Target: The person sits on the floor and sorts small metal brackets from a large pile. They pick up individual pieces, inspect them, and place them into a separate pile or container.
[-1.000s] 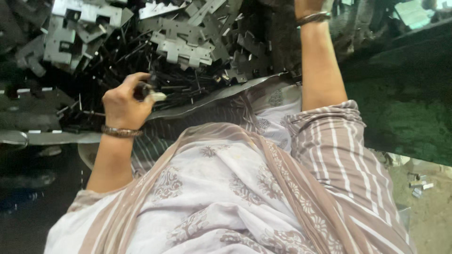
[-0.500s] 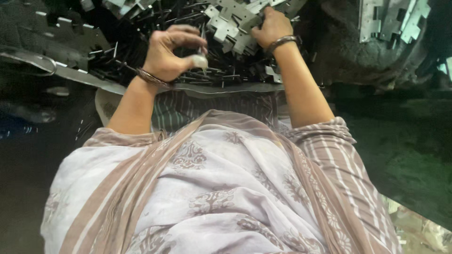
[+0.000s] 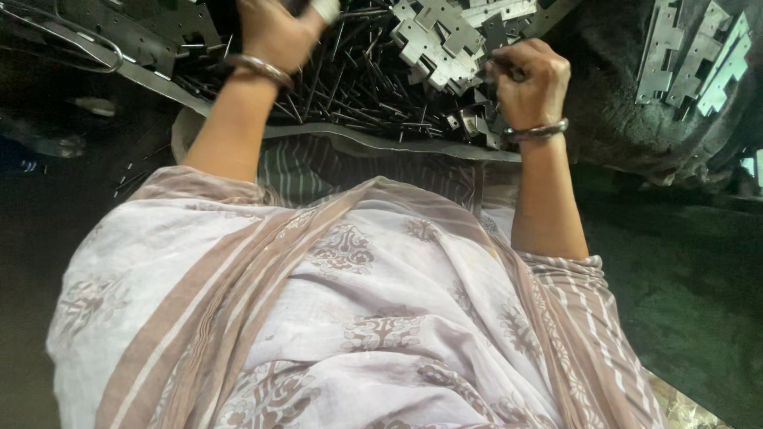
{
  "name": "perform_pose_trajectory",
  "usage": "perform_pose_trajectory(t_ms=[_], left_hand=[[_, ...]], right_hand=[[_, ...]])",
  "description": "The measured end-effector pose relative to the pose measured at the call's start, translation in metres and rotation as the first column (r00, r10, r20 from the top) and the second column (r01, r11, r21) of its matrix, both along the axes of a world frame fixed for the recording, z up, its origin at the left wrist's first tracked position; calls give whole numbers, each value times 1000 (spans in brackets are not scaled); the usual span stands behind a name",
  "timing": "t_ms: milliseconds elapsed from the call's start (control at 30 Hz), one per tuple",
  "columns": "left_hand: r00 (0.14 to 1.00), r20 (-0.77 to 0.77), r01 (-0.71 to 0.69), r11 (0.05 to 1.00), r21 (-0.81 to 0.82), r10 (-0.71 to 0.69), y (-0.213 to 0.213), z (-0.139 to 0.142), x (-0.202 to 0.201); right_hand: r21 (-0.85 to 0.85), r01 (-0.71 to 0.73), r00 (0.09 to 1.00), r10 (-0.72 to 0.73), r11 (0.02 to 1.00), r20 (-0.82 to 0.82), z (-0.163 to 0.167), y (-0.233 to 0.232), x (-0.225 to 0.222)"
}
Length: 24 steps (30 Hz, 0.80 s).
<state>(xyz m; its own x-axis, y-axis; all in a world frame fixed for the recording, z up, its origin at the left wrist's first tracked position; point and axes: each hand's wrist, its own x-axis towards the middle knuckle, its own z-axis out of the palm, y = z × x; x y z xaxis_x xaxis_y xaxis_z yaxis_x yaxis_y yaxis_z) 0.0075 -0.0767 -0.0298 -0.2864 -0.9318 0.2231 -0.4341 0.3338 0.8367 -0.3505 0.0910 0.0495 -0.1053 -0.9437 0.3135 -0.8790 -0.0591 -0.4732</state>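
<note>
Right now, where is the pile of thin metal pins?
In the head view, the thin metal pins lie top centre, between the left hand and right hand, below the flat metal plates.

A tray (image 3: 381, 144) lies at the person's lap, heaped with pins (image 3: 358, 87) and, farther back, hinge plates (image 3: 441, 40). The left hand (image 3: 274, 32) is over the pins on the left; the right hand (image 3: 531, 79) is at the plates' right edge. More plates (image 3: 691, 59) lie apart to the far right.
</note>
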Motion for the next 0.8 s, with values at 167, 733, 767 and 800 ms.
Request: perform_pose_trajectory(t_ms=[167,733,767,800], left_hand=[[750,662,221,935,-276,18,29,-56,-38],[-18,-871,504,757,416,491,9,-30,-6],[5,-861,612,679,405,509,21,-28,-16],[30,-853,708,591,386,521,32,-23,-30]], right_hand=[[-3,63,980,-61,998,190,16,21,0],[136,-14,-35,-136,991,990,-48,9,16],[55,-20,89,-53,998,995,-48,4,31],[-30,-35,212,36,999,977,-45,-3,47]])
